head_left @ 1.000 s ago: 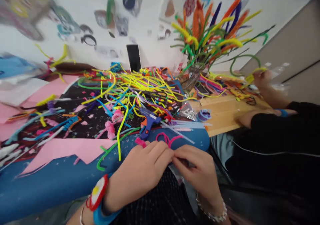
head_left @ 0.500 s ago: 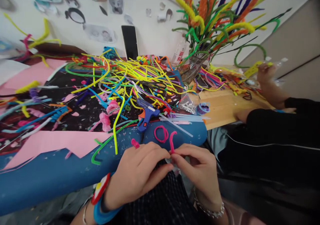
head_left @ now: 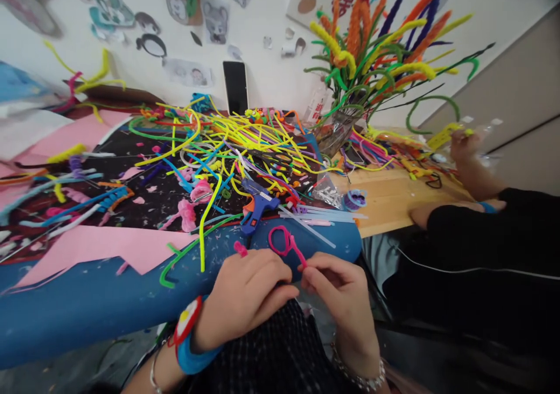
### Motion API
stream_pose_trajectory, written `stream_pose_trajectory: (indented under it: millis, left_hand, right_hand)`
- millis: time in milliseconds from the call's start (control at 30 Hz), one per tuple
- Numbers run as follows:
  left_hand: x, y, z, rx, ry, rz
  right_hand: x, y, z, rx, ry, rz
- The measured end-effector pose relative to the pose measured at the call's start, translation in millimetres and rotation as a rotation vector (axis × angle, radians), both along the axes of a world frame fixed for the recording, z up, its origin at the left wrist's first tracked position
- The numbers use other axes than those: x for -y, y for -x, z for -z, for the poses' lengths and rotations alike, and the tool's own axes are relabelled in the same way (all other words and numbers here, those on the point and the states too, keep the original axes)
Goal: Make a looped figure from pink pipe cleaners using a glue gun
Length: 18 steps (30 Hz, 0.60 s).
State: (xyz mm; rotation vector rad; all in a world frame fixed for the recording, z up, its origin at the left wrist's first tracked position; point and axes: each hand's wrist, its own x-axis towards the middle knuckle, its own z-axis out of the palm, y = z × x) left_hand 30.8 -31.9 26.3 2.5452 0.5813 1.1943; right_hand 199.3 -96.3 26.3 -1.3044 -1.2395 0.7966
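My right hand (head_left: 339, 292) pinches the lower end of a short magenta pipe cleaner (head_left: 298, 251) between thumb and finger. Its upper end overlaps a magenta pipe-cleaner ring (head_left: 279, 241) on the blue table edge; I cannot tell whether they are joined. Close by on the left, my left hand (head_left: 251, 289) is closed, back upward, its thumb and fingertips close together. A fuzzy pink pipe-cleaner piece (head_left: 240, 248) pokes out beyond its knuckles; the rest is hidden by the hand. A blue glue gun (head_left: 258, 207) lies just beyond both hands.
Yellow pipe cleaners (head_left: 245, 134) heap up behind, before a propped phone (head_left: 235, 87). Clear glue sticks (head_left: 324, 213) lie right of the glue gun. Pink sheets (head_left: 109, 245) cover the left. A vase (head_left: 336, 131) holds pipe-cleaner flowers. Another person's hand (head_left: 464, 147) is at far right.
My right hand has drawn slightly away from the left. The magenta pipe cleaner, upright and curved before, now leans left across the ring. The view has shifted a little.
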Motion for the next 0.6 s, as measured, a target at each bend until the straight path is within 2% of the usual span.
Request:
stream_pose_trajectory:
  millis: [167, 367, 467, 600]
  left_hand:
    - [-0.5, -0.4, -7.8, -0.005, -0.088, -0.034]
    - [-3.2, -5.4, -5.6, -0.132, -0.278, -0.04]
    - [-1.6, -7.9, -5.8, -0.139, -0.256, -0.013]
    - [3.9, -3.2, -8.2, 0.074, -0.158, 0.165]
  right_hand:
    - [1.1, -1.5, 2.8, 0.055, -0.046, -0.017]
    - [2.6, 4.0, 2.9, 0.166, -0.072, 0.059]
    - [1.1, 7.4, 2.1, 0.188, -0.092, 0.06]
    - [-2.2, 10.1, 4.6, 0.148, -0.054, 0.059]
